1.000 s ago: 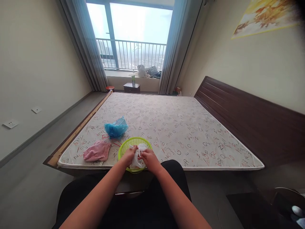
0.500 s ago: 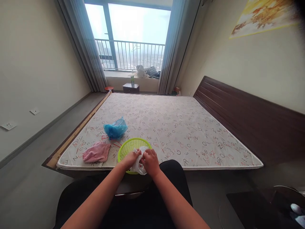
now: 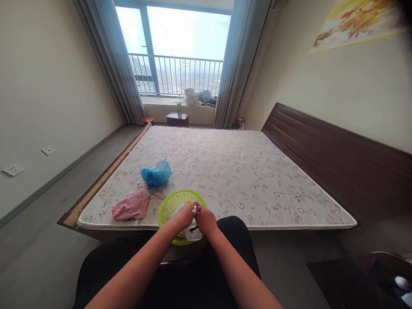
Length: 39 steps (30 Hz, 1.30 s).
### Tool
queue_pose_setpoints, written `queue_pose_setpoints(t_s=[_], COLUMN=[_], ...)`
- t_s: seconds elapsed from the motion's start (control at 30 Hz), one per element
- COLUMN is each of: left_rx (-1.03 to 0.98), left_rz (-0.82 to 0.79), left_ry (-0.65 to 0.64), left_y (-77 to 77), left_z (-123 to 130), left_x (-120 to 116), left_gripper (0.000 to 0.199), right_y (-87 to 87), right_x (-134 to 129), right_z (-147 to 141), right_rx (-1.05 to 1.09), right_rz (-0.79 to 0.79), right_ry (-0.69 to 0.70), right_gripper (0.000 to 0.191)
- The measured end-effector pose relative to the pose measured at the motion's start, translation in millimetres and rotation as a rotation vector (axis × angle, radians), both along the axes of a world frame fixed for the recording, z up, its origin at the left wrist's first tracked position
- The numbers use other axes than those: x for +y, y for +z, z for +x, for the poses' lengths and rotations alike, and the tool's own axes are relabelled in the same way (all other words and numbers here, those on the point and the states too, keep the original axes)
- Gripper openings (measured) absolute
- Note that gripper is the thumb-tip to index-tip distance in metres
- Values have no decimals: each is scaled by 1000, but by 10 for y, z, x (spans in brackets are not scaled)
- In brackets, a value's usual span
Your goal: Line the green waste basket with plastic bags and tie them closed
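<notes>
Over a lime-green plastic basket, my left hand and my right hand meet, both closed on a white plastic bag. A small tuft of the bag pokes up between the fingers, and the rest hangs down into the basket. What lies inside the bag is mostly hidden by my hands. Left of the basket a pink towel lies on the mattress, with a crumpled blue plastic bag just beyond it.
A dark wooden headboard runs along the right. The bed frame's bare wooden edge shows at the left. Past the bed stand a small nightstand and a red stool. A dark table is at the lower right.
My hands have come together and gathered the white bag's top into a small tuft between them. More of the bag now hangs inside the basket, which sits slightly lower in view.
</notes>
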<state>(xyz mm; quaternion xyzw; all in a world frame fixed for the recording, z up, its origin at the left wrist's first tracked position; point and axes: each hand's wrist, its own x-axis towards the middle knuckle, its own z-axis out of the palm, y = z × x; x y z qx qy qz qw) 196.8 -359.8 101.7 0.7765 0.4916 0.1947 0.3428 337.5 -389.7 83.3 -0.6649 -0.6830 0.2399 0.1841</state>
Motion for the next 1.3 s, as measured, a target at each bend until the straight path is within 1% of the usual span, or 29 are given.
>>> queue_pose_setpoints(t_s=[0.17,0.27,0.33,0.4,0.5,0.6,0.7,0.83,0.9,1.0,1.13,1.3], left_rx=[9,14,3,-23,-79,-126,-173,-195,-161,-104,-86,-103], left_rz=[52,116,153,180,231,301,345,317,281,238,197,168], left_ry=[33,38,40,40,51,78,77,94,107,111,94,75], left_y=[90,107,100,76,22,-20,-29,-36,-58,-108,-167,-197], left_z=[69,85,85,71,32,1,3,20,19,6,-9,-20], left_x=[-96,-132,-132,-109,-51,-13,-25,-79,-96,-100,-97,-116], left_gripper=[24,30,30,28,24,22,25,28,28,27,29,32], right_y=[-50,-100,-137,-176,-232,-252,-232,-219,-237,-264,-239,-170], right_x=[60,82,94,106,123,143,170,210,222,219,188,156], right_z=[65,65,64,71,99,126,132,122,122,128,136,143], right_rx=[146,178,218,304,531,856,1129,1336,1385,1392,1386,1450], right_rz=[5,-2,-8,-8,19,33,-64,-236,-275,-313,-357,-390], right_ry=[53,23,-1,-16,-26,-83,-142,-167,-178,-194,-203,-110], right_gripper=[33,38,37,35,31,35,40,44,45,41,34,27])
